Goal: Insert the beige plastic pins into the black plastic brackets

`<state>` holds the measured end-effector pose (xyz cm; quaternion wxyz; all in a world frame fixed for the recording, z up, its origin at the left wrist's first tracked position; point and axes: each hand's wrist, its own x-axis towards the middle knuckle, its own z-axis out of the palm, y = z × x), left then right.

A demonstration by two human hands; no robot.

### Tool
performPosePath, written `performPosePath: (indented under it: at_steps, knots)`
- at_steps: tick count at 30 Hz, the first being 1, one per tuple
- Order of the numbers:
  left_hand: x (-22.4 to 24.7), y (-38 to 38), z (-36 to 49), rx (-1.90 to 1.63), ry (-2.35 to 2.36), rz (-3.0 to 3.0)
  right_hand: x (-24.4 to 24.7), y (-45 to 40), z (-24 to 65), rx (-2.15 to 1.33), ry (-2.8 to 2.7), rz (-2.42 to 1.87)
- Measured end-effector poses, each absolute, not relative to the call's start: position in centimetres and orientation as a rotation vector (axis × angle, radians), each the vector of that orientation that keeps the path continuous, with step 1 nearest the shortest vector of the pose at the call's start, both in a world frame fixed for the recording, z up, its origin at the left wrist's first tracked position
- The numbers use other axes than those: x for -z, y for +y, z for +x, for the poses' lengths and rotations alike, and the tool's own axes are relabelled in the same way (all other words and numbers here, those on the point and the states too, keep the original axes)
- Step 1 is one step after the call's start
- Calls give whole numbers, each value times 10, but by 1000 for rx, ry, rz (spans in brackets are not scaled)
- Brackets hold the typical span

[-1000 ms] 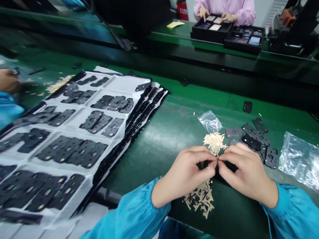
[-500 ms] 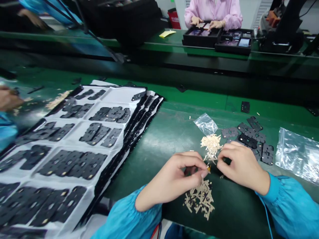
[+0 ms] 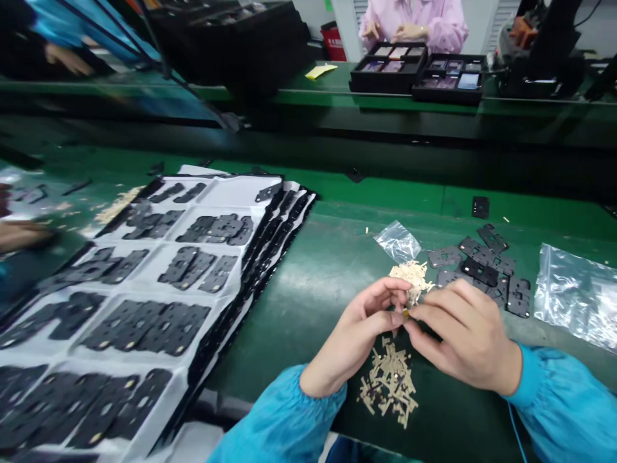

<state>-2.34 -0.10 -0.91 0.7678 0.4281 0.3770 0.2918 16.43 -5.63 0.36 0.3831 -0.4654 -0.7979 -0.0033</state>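
My left hand (image 3: 359,331) and my right hand (image 3: 465,337) meet fingertip to fingertip above the green table. Between them shows a tiny yellow piece (image 3: 405,312); both hands pinch at it, and its shape is mostly hidden. Just behind the fingers lies a heap of pale cream strips (image 3: 409,273). Closer to me, below the hands, is a second pile of small beige strips (image 3: 389,386) with dark bits among them. Flat black plates (image 3: 482,263) with cut-outs lie loosely grouped beyond my right hand.
To the left, stacked white trays (image 3: 236,190) carry rows of black plates (image 3: 144,325). A small clear bag (image 3: 398,240) lies behind the cream heap, a larger one (image 3: 576,296) at right. A co-worker's hand (image 3: 22,235) is at far left; another person sits opposite behind black boxes (image 3: 385,80).
My right hand has moved left and forward to meet my left fingertips at the yellow piece. My left hand has turned slightly and its fingers have risen. The person opposite has drawn their hands back from the boxes.
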Motion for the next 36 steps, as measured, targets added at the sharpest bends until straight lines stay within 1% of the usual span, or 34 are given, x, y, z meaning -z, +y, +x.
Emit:
performPosePath:
  at_steps: [5, 10, 15, 18, 21, 25, 28, 32, 36]
  knots:
    - [6, 0, -23, -568, 815, 864, 1, -54, 165, 5, -2012, -1165]
    - [7, 6, -31, -539, 883, 879, -1, -43, 166, -230, -1810, -1269]
    - [11, 15, -45, -555, 1017, 1190, -8, -46, 182, -536, -1631, -1319]
    - [6, 44, -44, -526, 1103, 1493, -6, -62, 198, -677, -1485, -1436]
    - [4, 108, -35, -653, 1385, 1774, 5, -78, 209, -686, -1437, -1508]
    - [13, 213, -20, -733, 1698, 1811, 21, -92, 209, -644, -1496, -1440]
    - [24, 265, -8, -701, 1838, 1818, 28, -97, 202, -586, -1497, -1396]
    - [37, 290, 4, -618, 1919, 1826, 32, -94, 208, -509, -1516, -1401]
    - [43, 286, 3, -606, 1885, 1862, 28, -87, 246, -316, -1478, -1647]
